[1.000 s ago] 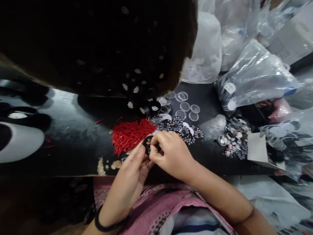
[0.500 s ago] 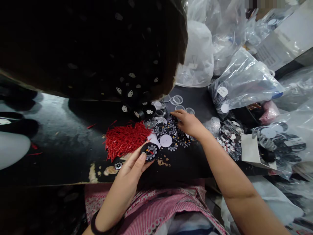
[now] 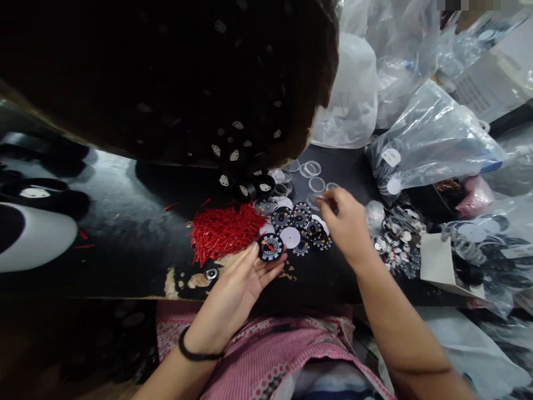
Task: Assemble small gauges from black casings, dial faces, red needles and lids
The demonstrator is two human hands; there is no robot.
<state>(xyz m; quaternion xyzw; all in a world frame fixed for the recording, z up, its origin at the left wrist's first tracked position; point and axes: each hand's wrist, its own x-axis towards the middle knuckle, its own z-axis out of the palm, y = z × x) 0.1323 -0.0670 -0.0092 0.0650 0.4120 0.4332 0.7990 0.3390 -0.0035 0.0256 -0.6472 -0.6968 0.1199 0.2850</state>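
My left hand [image 3: 244, 275] is palm up and holds a small round compass [image 3: 270, 247] with a black case, a printed dial and a red needle. To the right, my right hand [image 3: 345, 225] has thumb and forefinger pinched on what looks like a thin clear disc [image 3: 313, 201]. Its other fingers are curled in. Beneath and beside that disc lie black printed dials [image 3: 302, 214] and a white paper disc [image 3: 290, 238]. A heap of red needles [image 3: 229, 230] sits left of the compass.
Clear rings [image 3: 317, 184] and black cases [image 3: 245, 190] lie behind the dials. A large dark bag [image 3: 166, 83] overhangs the back left. On the right are a clear plastic bag [image 3: 441, 139], a pile of small parts [image 3: 397, 239] and an open white box [image 3: 436, 258].
My right hand has drawn back from the rings and dials to the right, now with the clear disc at its fingertips. My left hand has turned palm up, its thumb off the dial's face.
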